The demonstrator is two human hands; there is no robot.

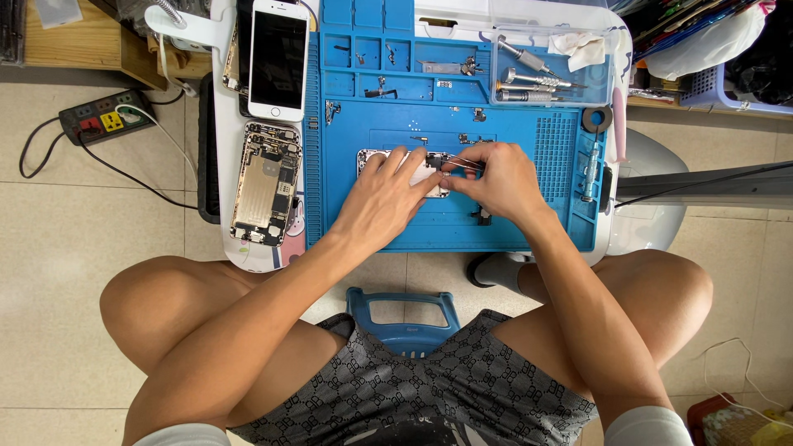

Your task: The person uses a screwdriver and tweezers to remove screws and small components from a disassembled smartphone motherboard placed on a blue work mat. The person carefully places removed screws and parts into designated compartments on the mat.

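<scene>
An opened phone body (370, 158) lies in the middle of a blue repair mat (512, 223). My left hand (382, 194) rests flat on it and pins it down, fingers spread over its near half. My right hand (496, 180) pinches thin metal tweezers (464, 162), whose tips point left into the phone's inside near my left fingertips. Much of the phone is hidden under both hands.
A second opened phone shell (266, 183) and a white phone with a dark screen (278, 58) lie left of the mat. Screwdrivers sit in a clear tray (541, 78) at the back right. Small screws and parts dot the mat's compartments. A power strip (106, 116) is on the floor.
</scene>
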